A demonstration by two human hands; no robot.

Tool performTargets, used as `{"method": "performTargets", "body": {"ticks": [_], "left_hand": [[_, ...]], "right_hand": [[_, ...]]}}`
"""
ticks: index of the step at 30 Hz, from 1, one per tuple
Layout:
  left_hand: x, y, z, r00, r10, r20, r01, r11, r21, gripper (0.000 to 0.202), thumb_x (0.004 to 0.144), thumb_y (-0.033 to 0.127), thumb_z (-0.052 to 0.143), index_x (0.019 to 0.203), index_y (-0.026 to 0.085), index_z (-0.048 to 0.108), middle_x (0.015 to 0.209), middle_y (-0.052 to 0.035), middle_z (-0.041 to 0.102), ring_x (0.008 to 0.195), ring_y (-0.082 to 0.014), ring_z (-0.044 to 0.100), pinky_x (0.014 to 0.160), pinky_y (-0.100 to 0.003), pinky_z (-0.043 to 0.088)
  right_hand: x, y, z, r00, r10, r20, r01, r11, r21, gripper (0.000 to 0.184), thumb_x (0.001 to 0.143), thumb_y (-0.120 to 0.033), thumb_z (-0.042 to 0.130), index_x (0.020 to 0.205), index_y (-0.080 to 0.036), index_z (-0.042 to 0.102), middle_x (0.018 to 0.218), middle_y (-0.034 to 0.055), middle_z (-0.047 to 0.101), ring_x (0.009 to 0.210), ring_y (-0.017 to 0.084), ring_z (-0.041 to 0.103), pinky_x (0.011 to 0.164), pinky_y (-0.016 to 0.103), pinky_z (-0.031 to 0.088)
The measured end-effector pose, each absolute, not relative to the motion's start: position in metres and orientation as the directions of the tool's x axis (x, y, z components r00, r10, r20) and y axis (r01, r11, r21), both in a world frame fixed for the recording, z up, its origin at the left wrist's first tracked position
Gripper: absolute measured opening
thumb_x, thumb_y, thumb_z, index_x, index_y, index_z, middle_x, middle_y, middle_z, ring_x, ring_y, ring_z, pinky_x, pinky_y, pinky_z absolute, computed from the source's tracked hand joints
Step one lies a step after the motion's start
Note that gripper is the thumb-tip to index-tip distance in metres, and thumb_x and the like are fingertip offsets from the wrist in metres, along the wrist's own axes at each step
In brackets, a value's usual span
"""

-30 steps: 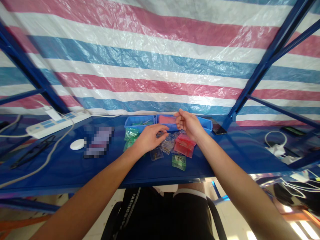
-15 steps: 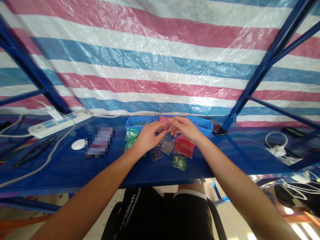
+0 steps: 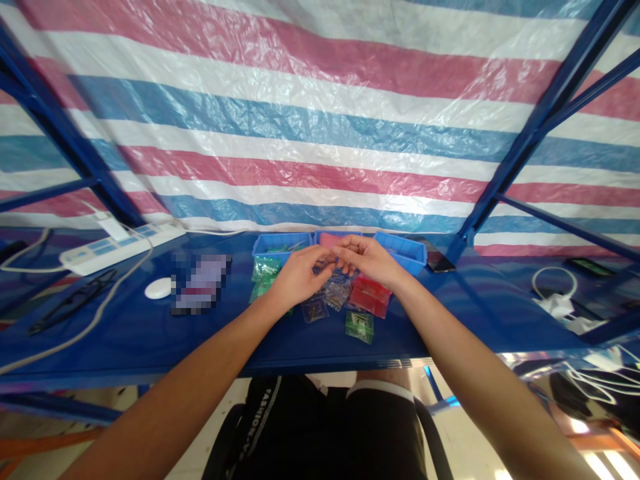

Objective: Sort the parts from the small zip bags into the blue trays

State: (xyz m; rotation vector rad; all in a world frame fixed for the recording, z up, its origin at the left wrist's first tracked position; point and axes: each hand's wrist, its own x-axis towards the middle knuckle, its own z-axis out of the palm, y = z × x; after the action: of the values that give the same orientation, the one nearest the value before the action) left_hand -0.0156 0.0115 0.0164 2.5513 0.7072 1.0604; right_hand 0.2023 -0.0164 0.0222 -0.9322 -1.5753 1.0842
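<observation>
My left hand (image 3: 300, 273) and my right hand (image 3: 367, 260) meet fingertip to fingertip above a heap of small plastic bags on the blue table (image 3: 125, 333). Both pinch the same small clear bag (image 3: 334, 261), which is mostly hidden by the fingers. Under the hands lie several clear bags (image 3: 333, 293), red bags (image 3: 369, 295), green bags (image 3: 263, 270) at the left and one green bag (image 3: 359, 325) nearest me. Just behind the hands stand three blue bins (image 3: 280, 243) in a row.
A white power strip (image 3: 120, 243) with cables runs along the back left. A white mouse (image 3: 159, 288) and a blurred object (image 3: 200, 283) lie left of the bags. A phone (image 3: 437, 260) lies right of the bins. White cables (image 3: 555, 297) sit at the right. Blue shelf posts stand on both sides.
My right hand came down from above the middle bin to meet my left hand, which rose off the bags. Both now pinch a small clear bag together.
</observation>
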Motion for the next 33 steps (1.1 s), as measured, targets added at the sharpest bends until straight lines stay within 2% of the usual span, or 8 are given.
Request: {"method": "performTargets", "body": {"ticks": [5,15,22,27,29,31,33], "left_hand": [[-0.016,0.011,0.017,0.616,0.54,0.574,0.321,-0.837,0.443,0.017,0.096,0.019,0.063,0.11,0.021,0.073,0.105,-0.005,0.076,0.093,-0.0207,0.075,0.087,-0.034,0.062],[-0.016,0.009,0.017,0.528,0.545,0.651,0.315,-0.838,0.446,0.017,0.101,0.026,0.066,0.113,0.021,0.076,0.103,-0.0042,0.079,0.09,-0.0191,0.076,0.086,-0.032,0.063],[-0.015,0.007,0.019,0.443,0.557,0.702,0.324,-0.83,0.454,0.02,0.103,0.033,0.068,0.117,0.022,0.076,0.103,-0.0049,0.08,0.093,-0.0199,0.077,0.086,-0.032,0.063],[-0.013,0.014,0.014,0.342,0.655,0.674,0.158,-0.747,0.645,0.029,0.1,0.04,0.074,0.122,0.021,0.074,0.111,-0.0077,0.081,0.096,-0.0228,0.079,0.089,-0.037,0.067],[-0.012,0.016,0.012,0.333,0.677,0.656,0.106,-0.718,0.688,0.032,0.099,0.042,0.075,0.123,0.021,0.072,0.11,-0.0085,0.081,0.097,-0.0236,0.08,0.089,-0.037,0.067],[-0.012,0.016,0.014,0.334,0.671,0.662,0.096,-0.723,0.684,0.033,0.1,0.042,0.074,0.126,0.021,0.07,0.116,-0.01,0.079,0.101,-0.0238,0.079,0.087,-0.037,0.068],[-0.013,0.012,0.018,0.336,0.621,0.708,0.135,-0.776,0.617,0.036,0.1,0.04,0.074,0.131,0.022,0.068,0.132,-0.0126,0.072,0.113,-0.0256,0.075,0.087,-0.037,0.068]], "right_hand": [[0.202,-0.017,0.022,-0.24,0.928,0.286,0.065,0.309,-0.949,0.044,0.088,-0.063,0.082,0.102,-0.022,0.074,0.077,0.0017,0.077,0.061,0.014,0.066,0.057,0.024,0.054],[0.204,-0.017,0.021,-0.257,0.917,0.305,0.079,0.334,-0.939,0.041,0.086,-0.059,0.084,0.103,-0.022,0.076,0.079,0.0012,0.077,0.064,0.014,0.067,0.059,0.025,0.053],[0.205,-0.016,0.022,-0.197,0.935,0.296,0.088,0.318,-0.944,0.042,0.08,-0.058,0.09,0.093,-0.02,0.075,0.075,0.0003,0.074,0.06,0.013,0.064,0.057,0.025,0.052],[0.204,-0.016,0.023,-0.209,0.94,0.27,0.095,0.294,-0.951,0.046,0.077,-0.061,0.09,0.088,-0.019,0.075,0.07,-0.0009,0.07,0.06,0.013,0.062,0.057,0.025,0.051],[0.203,-0.016,0.024,-0.214,0.942,0.258,0.085,0.281,-0.956,0.048,0.077,-0.063,0.09,0.086,-0.018,0.074,0.067,-0.0009,0.068,0.06,0.013,0.061,0.057,0.026,0.051],[0.202,-0.016,0.024,-0.19,0.952,0.241,0.047,0.254,-0.966,0.049,0.075,-0.063,0.09,0.086,-0.019,0.073,0.066,-0.0014,0.067,0.059,0.013,0.06,0.057,0.026,0.051],[0.203,-0.015,0.024,-0.146,0.966,0.214,-0.01,0.215,-0.976,0.048,0.074,-0.062,0.092,0.086,-0.02,0.073,0.067,-0.0018,0.067,0.058,0.013,0.06,0.056,0.026,0.05]]}}
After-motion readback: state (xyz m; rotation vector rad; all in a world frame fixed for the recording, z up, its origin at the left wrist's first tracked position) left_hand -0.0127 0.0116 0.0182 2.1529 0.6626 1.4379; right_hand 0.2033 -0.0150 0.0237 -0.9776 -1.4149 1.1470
